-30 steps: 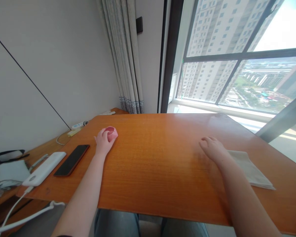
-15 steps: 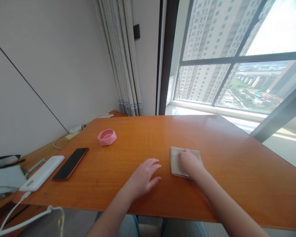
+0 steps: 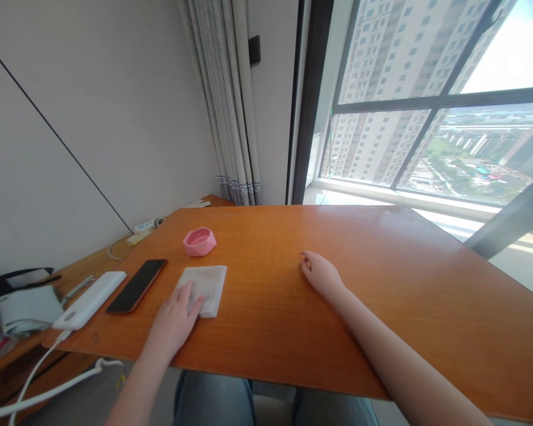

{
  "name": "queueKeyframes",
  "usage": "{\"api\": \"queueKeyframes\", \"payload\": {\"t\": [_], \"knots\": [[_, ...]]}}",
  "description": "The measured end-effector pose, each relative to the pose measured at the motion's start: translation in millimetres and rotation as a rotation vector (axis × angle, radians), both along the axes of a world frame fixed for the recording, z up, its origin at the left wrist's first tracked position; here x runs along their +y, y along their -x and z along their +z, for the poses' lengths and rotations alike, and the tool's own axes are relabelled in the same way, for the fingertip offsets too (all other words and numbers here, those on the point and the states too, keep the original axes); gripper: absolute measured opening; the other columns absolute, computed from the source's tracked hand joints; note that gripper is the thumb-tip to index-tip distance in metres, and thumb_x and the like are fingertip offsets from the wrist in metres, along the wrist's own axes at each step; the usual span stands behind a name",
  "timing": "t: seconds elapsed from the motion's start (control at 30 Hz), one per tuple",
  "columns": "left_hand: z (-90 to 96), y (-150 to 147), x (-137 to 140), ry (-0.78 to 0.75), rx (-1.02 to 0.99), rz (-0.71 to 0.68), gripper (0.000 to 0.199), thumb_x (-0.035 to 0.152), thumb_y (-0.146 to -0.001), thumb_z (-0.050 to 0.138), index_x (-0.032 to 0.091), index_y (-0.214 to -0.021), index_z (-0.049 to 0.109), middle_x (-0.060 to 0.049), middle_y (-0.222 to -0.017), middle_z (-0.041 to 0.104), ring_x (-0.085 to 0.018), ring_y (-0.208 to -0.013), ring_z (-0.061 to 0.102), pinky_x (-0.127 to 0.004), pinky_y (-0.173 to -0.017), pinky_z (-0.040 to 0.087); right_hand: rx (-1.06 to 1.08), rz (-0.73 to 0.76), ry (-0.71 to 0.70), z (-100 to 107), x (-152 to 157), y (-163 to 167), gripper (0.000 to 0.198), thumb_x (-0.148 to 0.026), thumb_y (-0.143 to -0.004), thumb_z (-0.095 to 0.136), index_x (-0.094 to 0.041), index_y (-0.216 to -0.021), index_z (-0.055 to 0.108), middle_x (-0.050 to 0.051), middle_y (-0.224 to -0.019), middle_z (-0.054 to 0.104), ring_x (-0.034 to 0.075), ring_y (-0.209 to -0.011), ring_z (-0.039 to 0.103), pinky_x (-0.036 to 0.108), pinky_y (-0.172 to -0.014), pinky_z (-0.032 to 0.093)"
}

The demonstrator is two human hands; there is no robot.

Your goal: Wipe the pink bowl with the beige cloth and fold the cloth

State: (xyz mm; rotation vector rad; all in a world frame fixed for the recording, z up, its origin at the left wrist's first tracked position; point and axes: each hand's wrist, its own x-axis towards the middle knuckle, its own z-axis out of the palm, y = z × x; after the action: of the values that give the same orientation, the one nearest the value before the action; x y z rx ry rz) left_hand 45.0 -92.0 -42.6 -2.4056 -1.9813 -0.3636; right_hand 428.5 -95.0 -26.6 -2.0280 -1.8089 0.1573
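Note:
A folded light cloth (image 3: 211, 287) lies flat on the wooden table, to the left of the middle. My left hand (image 3: 175, 319) rests on its lower left part, fingers stretched out and thumb apart, not closed round it. Farther right, my right hand (image 3: 323, 275) is over the tabletop with its fingers loosely bent and slightly apart. Nothing is seen in that hand. A pink angular bowl-like dish (image 3: 199, 242) stands just beyond the cloth.
Left of the cloth lies a dark phone (image 3: 137, 287), and beside it a white power bank (image 3: 89, 300) with a white cable (image 3: 38, 364). A grey-white pouch (image 3: 29, 310) and a power strip (image 3: 146, 226) are along the left wall. A large window is at the right.
The cloth has gone from under my right hand, at the right, to under my left hand, at the left. My left hand has moved left; my right hand has lifted off the cloth.

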Motion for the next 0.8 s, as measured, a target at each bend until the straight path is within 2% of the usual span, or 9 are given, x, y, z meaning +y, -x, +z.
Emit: {"api": "queueKeyframes", "payload": {"t": [0.07, 0.17, 0.3, 0.47, 0.57, 0.63, 0.7, 0.73, 0.8], "knots": [[-4.2, 22, 8, 0.006, 0.063, 0.086, 0.060, 0.048, -0.088, 0.031, 0.010, -0.133, 0.042, -0.020, -0.132, 0.049, -0.032, -0.124, 0.046, -0.045, -0.102, 0.036, 0.006, -0.022, -0.031, -9, 4, -3, 0.031, -0.022, -0.089, 0.039, -0.018, -0.112, 0.059, 0.009, -0.111, 0.063, 0.019, -0.092, 0.061, 0.027, -0.074, 0.043], [-10.0, 39, 19, 0.041, 0.077, 0.127, 0.052, 0.039, -0.086, 0.030, 0.013, -0.128, 0.047, -0.018, -0.141, 0.041, -0.031, -0.131, 0.037, -0.050, -0.106, 0.030, 0.004, -0.031, -0.022, -14, 7, -5, 0.029, -0.023, -0.089, 0.039, -0.018, -0.104, 0.063, 0.008, -0.106, 0.063, 0.017, -0.087, 0.061, 0.026, -0.072, 0.042], [-11.7, 52, 33, 0.102, -0.017, 0.130, 0.041, 0.026, -0.084, 0.028, 0.020, -0.118, 0.051, -0.011, -0.142, 0.042, -0.027, -0.130, 0.039, -0.062, -0.105, 0.023, -0.024, -0.009, -0.008, -16, 8, -6, 0.027, -0.025, -0.090, 0.039, -0.019, -0.096, 0.065, 0.007, -0.099, 0.062, 0.015, -0.080, 0.060, 0.025, -0.068, 0.040], [-5.3, 58, 43, 0.110, -0.075, 0.122, 0.032, 0.024, -0.083, 0.032, 0.022, -0.106, 0.054, -0.009, -0.142, 0.044, -0.028, -0.131, 0.038, -0.067, -0.105, 0.016, -0.051, -0.010, -0.029, -22, 7, -1, 0.027, -0.023, -0.089, 0.039, -0.019, -0.101, 0.062, 0.007, -0.098, 0.062, 0.017, -0.084, 0.059, 0.027, -0.072, 0.039], [8.0, 25, 42, -0.029, -0.093, 0.102, 0.033, 0.034, -0.086, 0.034, 0.020, -0.108, 0.054, -0.012, -0.141, 0.043, -0.032, -0.134, 0.032, -0.067, -0.105, 0.015, -0.118, -0.014, -0.055, -24, 12, 9, 0.027, -0.020, -0.088, 0.039, -0.018, -0.104, 0.061, 0.009, -0.098, 0.062, 0.020, -0.091, 0.058, 0.029, -0.079, 0.038], [20.3, -17, 40, -0.119, -0.168, -0.057, 0.036, 0.039, -0.088, 0.034, 0.019, -0.111, 0.053, -0.014, -0.137, 0.047, -0.030, -0.129, 0.040, -0.057, -0.106, 0.025, -0.153, -0.012, -0.060, -23, 18, 16, 0.026, -0.019, -0.088, 0.039, -0.018, -0.103, 0.060, 0.010, -0.098, 0.062, 0.021, -0.093, 0.058, 0.031, -0.081, 0.037], [32.0, -70, 39, -0.021, -0.263, -0.282, 0.034, 0.042, -0.088, 0.037, 0.020, -0.109, 0.053, -0.012, -0.119, 0.060, -0.024, -0.109, 0.057, -0.041, -0.094, 0.044, -0.159, -0.015, -0.056, -23, 26, 21, 0.026, -0.019, -0.088, 0.039, -0.017, -0.103, 0.060, 0.010, -0.098, 0.062, 0.022, -0.093, 0.057, 0.031, -0.082, 0.037], [36.5, -98, 39, 0.062, -0.272, -0.377, 0.031, 0.041, -0.089, 0.036, 0.021, -0.105, 0.054, -0.009, -0.108, 0.065, -0.022, -0.096, 0.062, -0.035, -0.083, 0.049, -0.154, -0.022, -0.054, -23, 30, 22, 0.026, -0.019, -0.087, 0.039, -0.016, -0.103, 0.060, 0.011, -0.098, 0.062, 0.022, -0.093, 0.058, 0.031, -0.082, 0.037], [40.8, -150, 44, 0.144, -0.212, -0.500, 0.025, 0.037, -0.089, 0.038, 0.021, -0.095, 0.057, -0.007, -0.091, 0.067, -0.020, -0.082, 0.064, -0.032, -0.072, 0.049, -0.133, -0.030, -0.051, -23, 35, 22, 0.027, -0.019, -0.087, 0.039, -0.015, -0.103, 0.060, 0.011, -0.098, 0.062, 0.022, -0.094, 0.058, 0.031, -0.082, 0.037]]}}
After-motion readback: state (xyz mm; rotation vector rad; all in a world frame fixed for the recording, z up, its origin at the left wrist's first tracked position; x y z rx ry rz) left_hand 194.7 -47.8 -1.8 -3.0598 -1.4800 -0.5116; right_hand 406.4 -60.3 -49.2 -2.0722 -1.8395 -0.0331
